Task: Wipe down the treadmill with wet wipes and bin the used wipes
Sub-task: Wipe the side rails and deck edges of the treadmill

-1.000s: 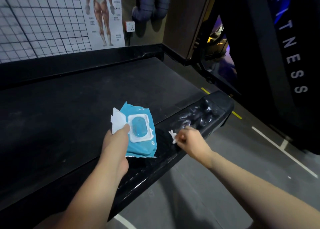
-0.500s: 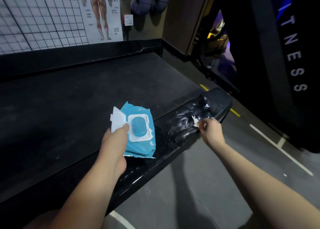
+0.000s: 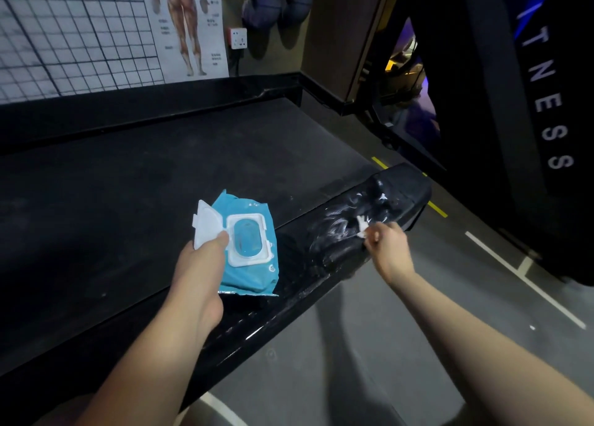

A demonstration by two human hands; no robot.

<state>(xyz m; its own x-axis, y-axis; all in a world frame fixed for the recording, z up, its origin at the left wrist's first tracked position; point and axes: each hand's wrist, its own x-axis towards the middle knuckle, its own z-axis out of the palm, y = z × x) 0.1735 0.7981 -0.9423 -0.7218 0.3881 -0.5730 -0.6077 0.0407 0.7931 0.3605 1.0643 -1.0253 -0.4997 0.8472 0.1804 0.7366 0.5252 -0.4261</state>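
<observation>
Partway through: wet streaks on far end of rail (image 3: 337, 252) only; belt (image 3: 160, 184) apparently untouched; binning yet to do, no bin in view. Pinches one wipe (image 3: 362, 225) against rail with right hand (image 3: 387, 245); grips one open-lidded pack (image 3: 250, 252) at belt edge with left hand (image 3: 205, 264).

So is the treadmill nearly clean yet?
Not yet. Done: wet streaks show the far end of the side rail has been wiped. In hand: a wet wipe is rubbing there, and the wipes pack is held open. Left: the rest of the rail, the belt, and binning the wipe; no bin is in view.
</observation>
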